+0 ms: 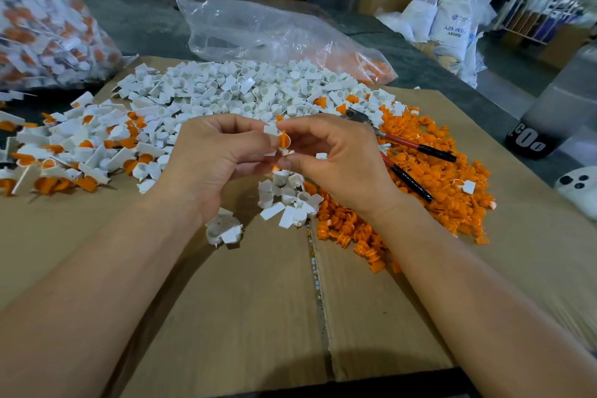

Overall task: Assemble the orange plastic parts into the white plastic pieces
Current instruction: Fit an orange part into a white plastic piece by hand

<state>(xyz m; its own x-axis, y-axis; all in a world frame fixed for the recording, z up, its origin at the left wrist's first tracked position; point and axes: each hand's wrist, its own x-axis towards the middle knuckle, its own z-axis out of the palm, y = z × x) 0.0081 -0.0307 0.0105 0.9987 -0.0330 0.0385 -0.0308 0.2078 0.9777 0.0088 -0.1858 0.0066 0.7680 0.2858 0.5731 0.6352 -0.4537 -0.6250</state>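
Note:
My left hand (215,155) and my right hand (336,158) meet above the middle of the cardboard. Between their fingertips sits a white plastic piece (271,131) with an orange part (283,140) at its right side. My left hand pinches the white piece; my right hand pinches the orange part. A second small white piece (321,156) rests inside my right palm. A pile of loose white pieces (245,90) lies behind the hands. Loose orange parts (429,171) spread to the right. Assembled white-and-orange pieces (74,152) lie at the left.
Flat cardboard (252,300) covers the table. Red-and-black pliers (416,152) lie on the orange parts. A clear plastic bag (271,32) lies behind the white pile, and a full bag of assembled pieces (42,22) stands at the far left. A black container (529,139) stands at right.

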